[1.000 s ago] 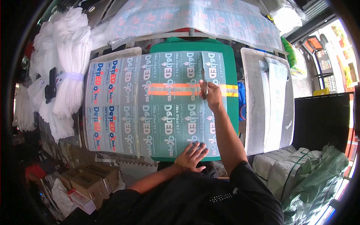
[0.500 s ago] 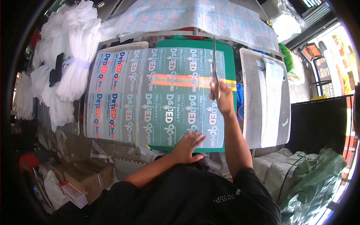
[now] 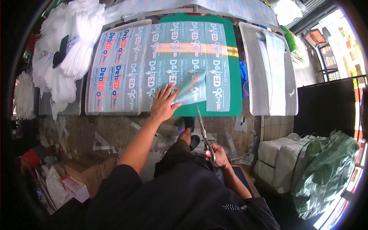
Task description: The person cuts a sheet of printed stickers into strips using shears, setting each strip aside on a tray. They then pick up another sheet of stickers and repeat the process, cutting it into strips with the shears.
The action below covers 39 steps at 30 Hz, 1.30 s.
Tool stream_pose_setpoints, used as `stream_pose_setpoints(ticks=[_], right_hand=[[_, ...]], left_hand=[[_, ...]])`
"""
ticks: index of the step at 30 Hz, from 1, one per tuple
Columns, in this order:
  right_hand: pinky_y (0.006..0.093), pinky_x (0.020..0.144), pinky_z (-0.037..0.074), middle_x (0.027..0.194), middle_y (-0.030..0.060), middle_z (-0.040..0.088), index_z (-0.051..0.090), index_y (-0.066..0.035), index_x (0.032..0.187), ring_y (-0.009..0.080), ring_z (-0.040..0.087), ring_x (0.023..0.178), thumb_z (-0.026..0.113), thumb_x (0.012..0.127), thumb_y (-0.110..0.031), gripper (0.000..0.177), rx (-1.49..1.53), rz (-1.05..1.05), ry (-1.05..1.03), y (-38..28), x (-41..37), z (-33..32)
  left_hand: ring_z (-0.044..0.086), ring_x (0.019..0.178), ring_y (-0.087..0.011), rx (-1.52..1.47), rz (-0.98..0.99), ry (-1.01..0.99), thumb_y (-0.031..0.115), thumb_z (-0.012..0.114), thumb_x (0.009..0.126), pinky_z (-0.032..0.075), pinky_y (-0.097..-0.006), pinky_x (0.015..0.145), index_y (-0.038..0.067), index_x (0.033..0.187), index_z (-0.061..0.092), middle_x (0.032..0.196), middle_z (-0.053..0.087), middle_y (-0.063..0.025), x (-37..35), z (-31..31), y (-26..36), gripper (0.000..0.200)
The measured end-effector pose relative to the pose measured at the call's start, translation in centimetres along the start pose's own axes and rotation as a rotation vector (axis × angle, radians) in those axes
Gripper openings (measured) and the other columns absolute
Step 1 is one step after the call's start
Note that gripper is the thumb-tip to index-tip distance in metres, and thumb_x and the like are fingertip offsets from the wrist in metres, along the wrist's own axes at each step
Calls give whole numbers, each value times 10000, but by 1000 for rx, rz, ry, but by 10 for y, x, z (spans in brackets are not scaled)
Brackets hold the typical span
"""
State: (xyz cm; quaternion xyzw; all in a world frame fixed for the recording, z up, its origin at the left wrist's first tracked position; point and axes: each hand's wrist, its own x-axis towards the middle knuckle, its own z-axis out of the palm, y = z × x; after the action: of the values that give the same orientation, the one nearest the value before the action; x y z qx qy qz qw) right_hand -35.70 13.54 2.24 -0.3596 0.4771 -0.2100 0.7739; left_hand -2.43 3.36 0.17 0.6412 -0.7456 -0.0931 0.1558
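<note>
A clear printed film sheet (image 3: 149,50) with repeated logos lies over a green board (image 3: 234,76). My left hand (image 3: 165,103) rests on its lower part, open, with fingers spread. Just right of those fingers, a lower corner (image 3: 191,90) of the film is lifted and curled, baring some green. A narrow strip of the film (image 3: 217,84) lies flat along the right side, separated from the curled part by a slit. In my right hand (image 3: 218,155) is a pair of scissors (image 3: 203,128), held in front of my body below the board's edge, blades pointing up toward the film.
Bundled white fabric (image 3: 80,53) is heaped at the left. On the right, a grey board (image 3: 253,73) bears white strips (image 3: 274,73). Wrapped white bales (image 3: 278,157) and a cardboard box (image 3: 88,166) stand on the floor. More printed film (image 3: 230,11) hangs at the back.
My right hand has drawn the scissors from the film's upper part back toward my body. My left hand has moved up onto the film, whose lower corner is now curled. The view has shifted.
</note>
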Motion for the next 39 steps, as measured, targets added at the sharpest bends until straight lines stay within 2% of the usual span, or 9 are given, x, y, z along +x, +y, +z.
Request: stream_pose_setpoints(ticks=[3, 8, 12, 14, 18, 19, 25, 31, 39], right_hand=[[275, 694, 473, 872, 46, 635, 592, -10, 1023, 122, 588, 771, 720, 856, -503, 536, -26, -4, -195, 10, -14, 20], [292, 694, 470, 824, 27, 583, 537, -32, 1032, 132, 583, 781, 655, 875, -582, 584, -79, -10, -217, 28, 8, 44], [296, 685, 481, 842, 55, 593, 538, -14, 1065, 148, 586, 769, 655, 873, -585, 613, -23, -47, -195, 26, 25, 68], [304, 696, 479, 834, 78, 617, 560, 7, 1094, 170, 616, 794, 625, 824, -698, 758, -75, -6, -64, 23, 31, 80], [293, 690, 485, 770, 61, 626, 559, -9, 1032, 137, 607, 748, 618, 919, -540, 546, -220, -45, 60, 36, 58, 95], [288, 649, 481, 792, 60, 619, 592, 22, 988, 118, 575, 717, 700, 880, -504, 548, -129, -37, 107, 35, 59, 102], [267, 573, 459, 677, 23, 586, 582, 4, 927, 87, 544, 623, 714, 901, -411, 436, -157, -59, 269, 23, 51, 128], [254, 561, 460, 663, 24, 591, 577, -13, 871, 86, 548, 593, 716, 897, -419, 430, 62, -46, 246, 8, 63, 136], [257, 545, 464, 650, 30, 612, 586, -13, 854, 82, 556, 574, 718, 881, -466, 472, -66, -43, 277, -17, 78, 129]], left_hand=[[278, 1446, -354, -56, -25, -21, 454, 542, 955, 211, -534, 1164, 140, 1436, 475, 1549, 346, -144, 2, -2, -3, 578], [275, 1455, -319, -226, -94, -43, 409, 465, 1002, 190, -517, 1180, 165, 1462, 440, 1555, 349, -111, 4, 3, -13, 521], [314, 1437, -303, -209, -20, 90, 359, 447, 1011, 223, -506, 1168, 163, 1451, 441, 1527, 396, -104, -2, 6, -13, 482], [337, 1424, -301, -240, -28, 134, 321, 462, 1004, 242, -497, 1161, 138, 1432, 459, 1507, 423, -107, -7, 9, -10, 466], [360, 1406, -311, -215, -33, 223, 295, 504, 981, 261, -498, 1155, 83, 1390, 488, 1483, 445, -121, -9, 4, -1, 462], [376, 1391, -341, -190, -5, 232, 275, 518, 970, 269, -506, 1146, 78, 1387, 494, 1465, 463, -138, -9, 3, -1, 462], [382, 1378, -356, -109, 52, 234, 340, 595, 919, 267, -522, 1148, 57, 1372, 487, 1432, 477, -164, -11, 2, -1, 545], [377, 1370, -399, -82, 45, 198, 329, 594, 925, 278, -546, 1130, 37, 1376, 477, 1463, 436, -188, -8, 2, -1, 550], [388, 1366, -397, -109, 52, 214, 320, 585, 926, 279, -559, 1124, 32, 1375, 471, 1446, 459, -188, -8, 1, -1, 546]])
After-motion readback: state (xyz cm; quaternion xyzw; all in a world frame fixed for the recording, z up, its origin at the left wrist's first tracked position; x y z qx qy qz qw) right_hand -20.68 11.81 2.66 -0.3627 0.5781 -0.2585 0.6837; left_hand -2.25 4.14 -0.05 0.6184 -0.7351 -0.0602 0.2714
